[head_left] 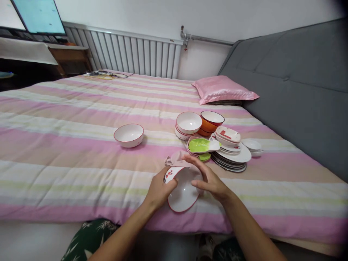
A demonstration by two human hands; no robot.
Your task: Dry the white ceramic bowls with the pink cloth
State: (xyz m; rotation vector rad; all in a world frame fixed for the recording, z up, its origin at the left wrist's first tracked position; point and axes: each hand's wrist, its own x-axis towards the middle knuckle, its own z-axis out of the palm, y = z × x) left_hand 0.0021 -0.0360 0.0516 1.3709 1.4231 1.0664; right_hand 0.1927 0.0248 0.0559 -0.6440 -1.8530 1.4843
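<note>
A white bowl [183,197] with a red rim and a red flower print is tilted toward me near the bed's front edge. My left hand [161,186] grips its left side, thumb over the rim. On the right side my right hand [208,177] holds a pale pink cloth [176,159] against the bowl, its thumb inside. Part of the cloth is hidden behind the bowl and fingers. Just beyond are green leaf-shaped dishes [201,145]. A similar white bowl [129,136] stands alone to the left.
Stacked white bowls [189,123], orange bowls [208,125], a pile of plates [240,155] topped by rectangular dishes [228,135], and small white dishes [252,145] stand beyond my hands. A pink pillow [224,88] lies by the grey headboard [293,72]. Cables [108,74] lie at the far edge.
</note>
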